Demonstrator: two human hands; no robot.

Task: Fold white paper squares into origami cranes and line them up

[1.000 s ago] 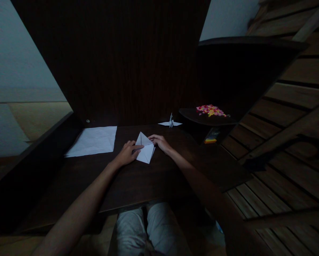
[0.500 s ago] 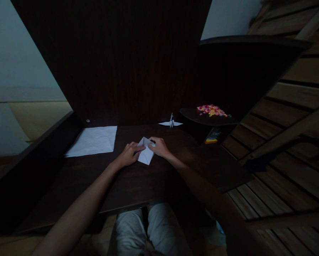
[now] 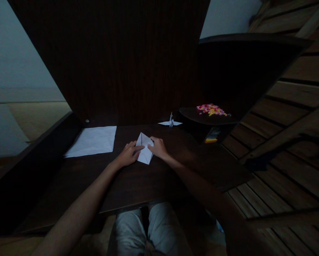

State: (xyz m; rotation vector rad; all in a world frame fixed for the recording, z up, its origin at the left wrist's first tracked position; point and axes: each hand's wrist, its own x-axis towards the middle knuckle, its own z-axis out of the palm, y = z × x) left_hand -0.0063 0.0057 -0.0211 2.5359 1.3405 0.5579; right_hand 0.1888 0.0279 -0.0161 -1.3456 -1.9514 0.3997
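A small white sheet of folded paper (image 3: 145, 155) lies on the dark desk in front of me, creased down its lower half and pointed at its far end. My left hand (image 3: 128, 154) grips its left edge, the thumb lying across the top of the paper. On the other side my right hand (image 3: 158, 147) pinches the right edge, thumb on top and fingers curled behind. The undersides of the folds are hidden. Beyond my right hand stands a white origami crane (image 3: 171, 123) with its wings spread.
White paper sheets (image 3: 95, 141) lie at the desk's left. On a small corner shelf (image 3: 191, 115) at the right is a heap of tiny pink and yellow pieces (image 3: 210, 110). Beneath it sits a yellow-edged item (image 3: 211, 140). A raised side panel (image 3: 36, 160) bounds the left.
The far flap of the folded paper has opened upward into a taller point, tilted slightly left. Both hands keep nearly the same place on its edges.
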